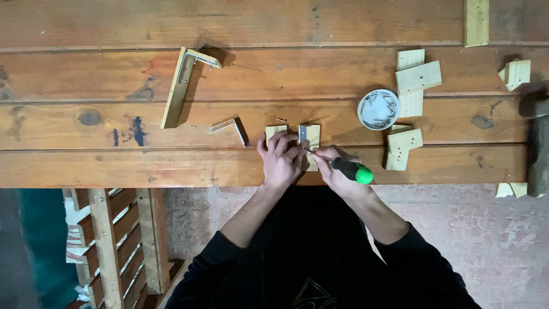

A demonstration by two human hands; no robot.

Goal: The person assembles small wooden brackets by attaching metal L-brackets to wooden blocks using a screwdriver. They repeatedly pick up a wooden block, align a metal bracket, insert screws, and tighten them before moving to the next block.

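Head view, straight down on a plank surface (114, 163) of worn brown wood. Left hand (280, 157) pressed flat on a pale wood block (274, 133), fingers (293, 152) spread narrowly over its near end and touching the metal bracket (303, 134) between it and a second pale block (313, 137). Right hand (337, 171) wrapped tight around a screwdriver (349, 168) with black grip and green cap, tip angled left toward the bracket, near the left fingertips.

For clean driving, by judgement only: blocks pinned hard against the surface so neither twists, tip kept seated square in the screw head, shaft in line with the screw rather than slanted, left fingertips held clear of the tip's path should it slip. Screw itself too small to make out.

Round white dish (378, 109) up and right of the hands, holding a small heap of metal screws. Beyond it, a stack of pale drilled offcuts (417, 77) and an L-shaped pair (401, 147). Loose bent bracket (231, 127) left of the hands; farther left, a long strip with bracket attached (178, 86). Small wedge block (516, 73) at far right, dark tool handle (538, 154) at the edge. Slatted wooden frame (114, 240) below the surface at left.

No packages, labels or signs visible anywhere.
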